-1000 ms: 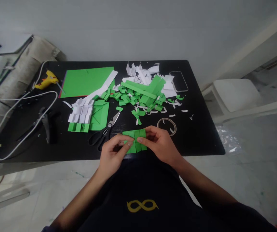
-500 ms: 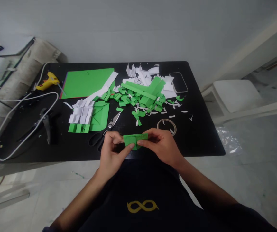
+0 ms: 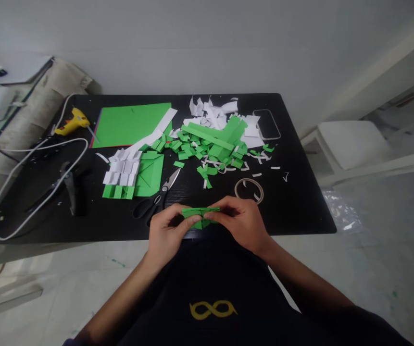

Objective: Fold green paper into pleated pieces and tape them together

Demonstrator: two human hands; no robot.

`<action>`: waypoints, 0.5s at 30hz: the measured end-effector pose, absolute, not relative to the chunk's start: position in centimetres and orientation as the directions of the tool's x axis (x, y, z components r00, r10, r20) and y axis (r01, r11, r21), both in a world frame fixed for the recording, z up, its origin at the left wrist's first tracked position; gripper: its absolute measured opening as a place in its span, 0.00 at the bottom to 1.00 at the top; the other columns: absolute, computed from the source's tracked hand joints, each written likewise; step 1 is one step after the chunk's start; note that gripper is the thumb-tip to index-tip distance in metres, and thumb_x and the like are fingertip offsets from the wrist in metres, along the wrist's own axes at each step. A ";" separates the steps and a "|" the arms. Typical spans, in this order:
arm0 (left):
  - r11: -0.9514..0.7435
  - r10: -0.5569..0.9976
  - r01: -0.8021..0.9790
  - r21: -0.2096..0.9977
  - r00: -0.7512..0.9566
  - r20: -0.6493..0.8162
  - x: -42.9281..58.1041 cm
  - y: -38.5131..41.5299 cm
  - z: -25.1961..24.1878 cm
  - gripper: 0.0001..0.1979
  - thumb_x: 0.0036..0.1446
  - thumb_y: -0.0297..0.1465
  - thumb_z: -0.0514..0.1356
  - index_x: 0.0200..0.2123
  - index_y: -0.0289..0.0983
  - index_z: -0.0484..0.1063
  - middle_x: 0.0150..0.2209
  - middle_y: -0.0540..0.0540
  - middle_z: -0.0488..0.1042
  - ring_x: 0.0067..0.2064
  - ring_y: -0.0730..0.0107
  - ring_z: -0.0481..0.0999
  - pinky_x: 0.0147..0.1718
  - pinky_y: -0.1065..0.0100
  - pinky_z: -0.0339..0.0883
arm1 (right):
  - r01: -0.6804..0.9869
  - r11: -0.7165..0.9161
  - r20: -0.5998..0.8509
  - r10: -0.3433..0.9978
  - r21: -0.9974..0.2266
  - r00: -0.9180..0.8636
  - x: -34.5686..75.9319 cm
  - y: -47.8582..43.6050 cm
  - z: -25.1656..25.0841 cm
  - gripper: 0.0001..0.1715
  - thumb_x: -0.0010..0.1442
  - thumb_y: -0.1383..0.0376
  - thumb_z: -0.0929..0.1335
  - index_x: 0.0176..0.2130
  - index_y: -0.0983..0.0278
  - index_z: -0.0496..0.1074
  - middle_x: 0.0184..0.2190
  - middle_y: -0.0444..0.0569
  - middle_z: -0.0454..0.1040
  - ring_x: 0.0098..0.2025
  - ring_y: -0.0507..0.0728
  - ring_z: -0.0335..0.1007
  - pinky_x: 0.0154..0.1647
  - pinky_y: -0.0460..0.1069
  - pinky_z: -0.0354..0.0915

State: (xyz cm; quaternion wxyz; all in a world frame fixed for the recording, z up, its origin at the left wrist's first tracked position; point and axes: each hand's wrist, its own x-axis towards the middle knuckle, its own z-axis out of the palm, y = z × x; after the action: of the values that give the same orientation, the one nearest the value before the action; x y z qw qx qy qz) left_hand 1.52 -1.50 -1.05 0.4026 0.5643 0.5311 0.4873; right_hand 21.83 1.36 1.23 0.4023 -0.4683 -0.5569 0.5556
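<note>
Between my two hands is a folded piece of green paper (image 3: 194, 212), held just above the table's front edge. My left hand (image 3: 169, 228) pinches its left part, thumb on the near face and fingers behind. On the right part, my right hand (image 3: 244, 223) grips the same way, and the two thumbs nearly meet at the middle. Black-handled scissors (image 3: 162, 190) lie half open just beyond my left hand. Past my right hand rests a roll of tape (image 3: 239, 185) with small white scraps inside its ring.
Green and white paper pieces (image 3: 216, 139) are heaped at the back centre of the black table (image 3: 293, 206). A white-and-green folded paper strip (image 3: 122, 170), green sheets (image 3: 131, 125), a yellow glue gun (image 3: 72, 122), a white cable (image 3: 12, 182) and black-handled pliers (image 3: 69, 185) occupy the left.
The green paper has tilted so its top edge shows more and its front face less. Both hands have come slightly nearer to my body with it.
</note>
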 end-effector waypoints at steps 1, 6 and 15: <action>-0.124 0.990 0.213 0.969 -0.040 0.135 1.6 -1.5 -1.0 0.03 0.60 0.30 0.72 0.33 0.40 0.83 0.32 0.51 0.84 0.32 0.71 0.82 0.34 0.73 0.75 | 0.066 -0.064 -0.078 0.968 -0.996 -0.237 21.8 1.3 1.1 0.09 0.59 0.57 0.81 0.35 0.59 0.85 0.31 0.45 0.86 0.34 0.57 0.82 0.36 0.50 0.74; -0.128 0.988 0.247 0.961 -0.055 0.145 1.7 -1.4 -1.0 0.04 0.61 0.31 0.70 0.33 0.39 0.83 0.29 0.51 0.83 0.28 0.73 0.79 0.29 0.75 0.72 | 0.092 -0.073 -0.096 0.958 -0.993 -0.270 21.5 1.3 1.0 0.09 0.59 0.57 0.81 0.36 0.60 0.84 0.29 0.44 0.83 0.31 0.55 0.79 0.32 0.49 0.71; -0.037 0.996 0.202 0.979 -0.075 0.053 1.3 -1.2 -0.8 0.13 0.65 0.40 0.66 0.34 0.37 0.81 0.23 0.51 0.75 0.23 0.73 0.69 0.22 0.73 0.62 | 0.081 -0.136 -0.152 0.957 -0.987 -0.248 20.9 2.1 1.2 0.12 0.60 0.55 0.80 0.33 0.60 0.84 0.29 0.46 0.84 0.33 0.57 0.80 0.36 0.51 0.74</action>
State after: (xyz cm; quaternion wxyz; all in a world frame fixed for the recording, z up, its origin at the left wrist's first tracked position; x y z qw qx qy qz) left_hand 1.33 -1.22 -0.78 0.4150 0.5387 0.5561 0.4779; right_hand 20.87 2.09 1.23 0.3784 -0.4827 -0.5376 0.5786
